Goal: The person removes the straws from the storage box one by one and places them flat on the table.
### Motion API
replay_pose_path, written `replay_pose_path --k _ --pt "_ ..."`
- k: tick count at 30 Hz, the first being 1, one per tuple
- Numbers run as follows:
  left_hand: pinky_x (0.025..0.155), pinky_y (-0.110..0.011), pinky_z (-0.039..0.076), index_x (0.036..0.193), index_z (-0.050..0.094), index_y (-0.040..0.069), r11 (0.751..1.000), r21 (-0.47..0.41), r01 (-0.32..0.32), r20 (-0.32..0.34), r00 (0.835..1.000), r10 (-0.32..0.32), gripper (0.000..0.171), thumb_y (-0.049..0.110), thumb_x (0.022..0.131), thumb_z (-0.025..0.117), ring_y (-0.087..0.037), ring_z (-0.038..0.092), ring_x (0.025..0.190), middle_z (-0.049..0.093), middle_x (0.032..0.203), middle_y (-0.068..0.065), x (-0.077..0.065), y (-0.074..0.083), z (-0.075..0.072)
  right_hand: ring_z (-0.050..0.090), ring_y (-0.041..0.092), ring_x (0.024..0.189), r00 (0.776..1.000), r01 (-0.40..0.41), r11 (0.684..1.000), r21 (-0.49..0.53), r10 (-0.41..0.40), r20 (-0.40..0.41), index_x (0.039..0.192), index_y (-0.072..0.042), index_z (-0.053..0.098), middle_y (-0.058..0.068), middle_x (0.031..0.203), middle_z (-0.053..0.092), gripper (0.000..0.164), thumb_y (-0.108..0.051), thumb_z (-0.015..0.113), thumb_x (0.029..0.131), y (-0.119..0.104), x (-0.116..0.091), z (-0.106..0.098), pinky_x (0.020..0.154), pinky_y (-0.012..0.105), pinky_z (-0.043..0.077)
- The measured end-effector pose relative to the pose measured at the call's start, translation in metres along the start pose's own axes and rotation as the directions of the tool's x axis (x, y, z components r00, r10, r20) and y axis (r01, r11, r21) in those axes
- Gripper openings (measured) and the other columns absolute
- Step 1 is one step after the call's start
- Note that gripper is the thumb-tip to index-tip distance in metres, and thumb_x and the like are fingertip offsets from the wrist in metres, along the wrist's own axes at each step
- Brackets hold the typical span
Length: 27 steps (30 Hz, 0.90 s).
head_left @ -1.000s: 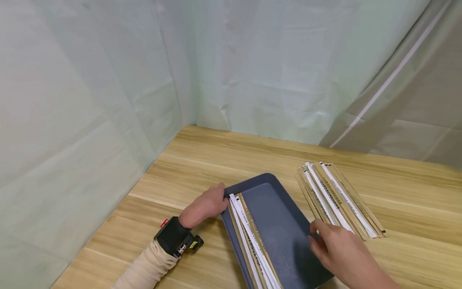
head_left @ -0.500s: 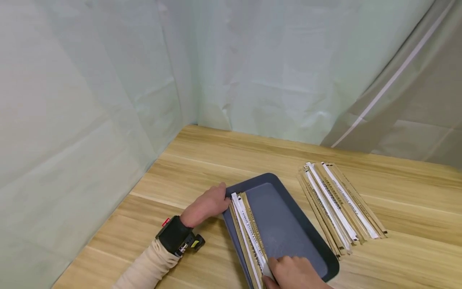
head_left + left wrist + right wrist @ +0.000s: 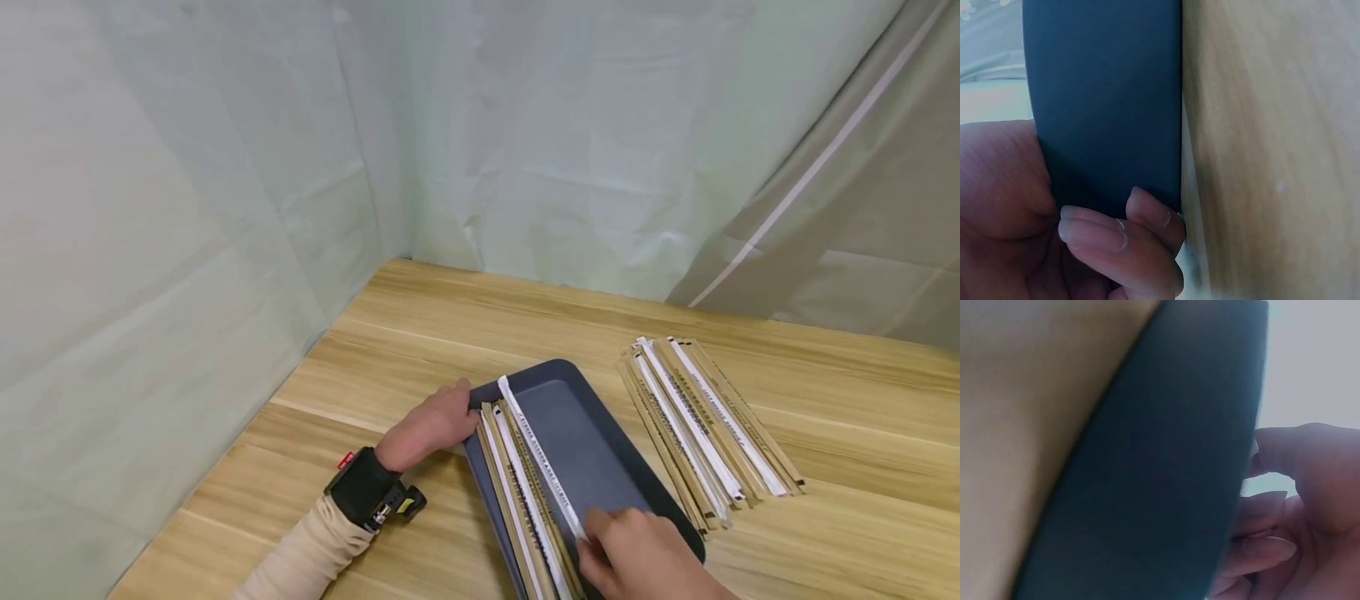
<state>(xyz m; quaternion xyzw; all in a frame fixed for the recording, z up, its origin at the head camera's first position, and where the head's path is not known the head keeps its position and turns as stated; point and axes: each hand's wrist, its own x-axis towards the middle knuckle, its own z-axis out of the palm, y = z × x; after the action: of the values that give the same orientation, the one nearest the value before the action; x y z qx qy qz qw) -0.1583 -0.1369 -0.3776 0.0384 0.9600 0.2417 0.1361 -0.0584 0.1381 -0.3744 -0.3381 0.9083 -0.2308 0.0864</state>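
My left hand [image 3: 433, 425] grips the far left corner of a dark grey tray [image 3: 637, 450]. In the left wrist view its fingers [image 3: 1107, 237] curl against the tray's outer wall [image 3: 1107, 106]. Over the tray, my right hand [image 3: 645, 554] pinches the near end of a white paper-wrapped straw [image 3: 542, 458] with printed letters. That straw slants across the tray, its far end over the far rim. Brown and white wrapped straws [image 3: 517, 500] lie side by side along the tray's left side. The right wrist view has the right hand [image 3: 1297, 506] behind the tray wall [image 3: 1154, 456].
A second bundle of brown and white wrapped straws [image 3: 705, 425] lies on the wooden table [image 3: 480, 317] right of the tray. Pale curtains [image 3: 555, 150] hang behind the table and along its left edge. A black wrist camera mount [image 3: 367, 490] sits on the left forearm.
My right hand came from the tray's right rim to the straws inside, took the white one, and shifted it rightward, away from the others. My left hand stays at the tray corner.
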Motion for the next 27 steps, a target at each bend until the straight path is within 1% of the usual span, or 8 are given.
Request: replay_pose_path --k 2,4,5,7,11,16,20,27 --pt "0.05 -0.03 0.037 0.104 0.049 -0.004 1.0 -0.013 0.006 0.005 1.0 -0.005 0.018 0.008 0.091 0.053 -0.02 0.049 0.059 0.05 0.073 -0.01 0.0 0.0 0.0 0.029 -0.002 0.044 0.997 0.013 0.999 -0.032 -0.015 -0.069 0.07 -0.023 0.047 -0.016 0.055 0.033 0.027 -0.016 0.065 0.089 0.004 -0.002 -0.006 0.042 0.021 0.029" --pt "0.05 -0.029 0.036 0.105 0.049 -0.004 1.0 -0.016 0.008 0.008 1.0 -0.007 0.018 0.008 0.091 0.052 -0.02 0.048 0.059 0.05 0.073 -0.01 0.0 0.0 0.0 0.029 -0.004 0.046 0.989 0.015 0.998 -0.062 -0.024 -0.147 0.069 -0.023 0.046 -0.017 0.055 0.033 0.028 -0.013 0.065 0.087 0.008 -0.004 -0.011 0.043 0.019 0.029" --pt "0.05 -0.029 0.036 0.105 0.049 -0.004 1.0 -0.021 0.008 0.01 1.0 -0.008 0.018 0.008 0.091 0.052 -0.02 0.048 0.059 0.05 0.073 -0.011 0.0 0.0 0.0 0.029 -0.004 0.046 0.984 0.013 0.998 -0.067 -0.025 -0.177 0.068 -0.023 0.046 -0.018 0.056 0.033 0.028 -0.012 0.066 0.086 0.011 -0.005 -0.014 0.043 0.019 0.029" --pt "0.05 -0.029 0.036 0.106 0.049 -0.004 1.0 -0.023 0.009 0.012 1.0 -0.009 0.019 0.008 0.092 0.052 -0.02 0.048 0.059 0.05 0.073 -0.011 0.0 0.0 0.0 0.029 -0.005 0.047 0.977 -0.016 0.997 -0.07 0.001 -0.213 0.067 -0.023 0.047 -0.019 0.055 0.033 0.029 -0.011 0.066 0.086 0.016 -0.006 -0.021 0.043 0.018 0.029" --pt "0.051 -0.029 0.036 0.112 0.048 -0.006 0.999 -0.029 0.026 0.025 0.999 -0.025 0.024 0.009 0.093 0.051 -0.02 0.048 0.06 0.05 0.074 -0.011 0.001 0.0 0.0 0.031 -0.005 0.046 0.97 -0.076 0.996 -0.05 0.062 -0.235 0.068 -0.023 0.05 -0.019 0.054 0.034 0.026 -0.011 0.067 0.086 0.026 -0.008 -0.032 0.043 0.019 0.031" --pt "0.05 -0.03 0.037 0.117 0.047 -0.006 0.998 -0.03 0.051 0.037 0.998 -0.049 0.029 0.01 0.094 0.051 -0.02 0.049 0.06 0.051 0.074 -0.011 0.001 0.0 0.001 0.032 -0.004 0.046 0.957 -0.159 0.986 -0.054 0.14 -0.253 0.07 -0.023 0.052 -0.019 0.053 0.036 0.024 -0.013 0.067 0.086 0.034 -0.009 -0.037 0.043 0.02 0.031" --pt "0.05 -0.03 0.037 0.118 0.047 -0.007 0.998 -0.031 0.05 0.035 0.998 -0.049 0.03 0.01 0.094 0.051 -0.02 0.049 0.06 0.051 0.075 -0.012 0.001 -0.001 0.001 0.032 -0.004 0.046 0.944 -0.184 0.979 -0.085 0.152 -0.292 0.068 -0.024 0.051 -0.019 0.053 0.035 0.026 -0.012 0.069 0.083 0.037 -0.01 -0.037 0.042 0.02 0.03" --pt "0.05 -0.029 0.037 0.116 0.048 -0.006 0.998 -0.031 0.052 0.034 0.998 -0.051 0.028 0.01 0.093 0.051 -0.02 0.049 0.06 0.051 0.075 -0.011 0.002 0.0 0.002 0.03 -0.004 0.046 0.933 -0.179 0.977 -0.114 0.131 -0.336 0.066 -0.022 0.051 -0.018 0.053 0.034 0.028 -0.009 0.071 0.079 0.044 -0.01 -0.034 0.042 0.02 0.03"
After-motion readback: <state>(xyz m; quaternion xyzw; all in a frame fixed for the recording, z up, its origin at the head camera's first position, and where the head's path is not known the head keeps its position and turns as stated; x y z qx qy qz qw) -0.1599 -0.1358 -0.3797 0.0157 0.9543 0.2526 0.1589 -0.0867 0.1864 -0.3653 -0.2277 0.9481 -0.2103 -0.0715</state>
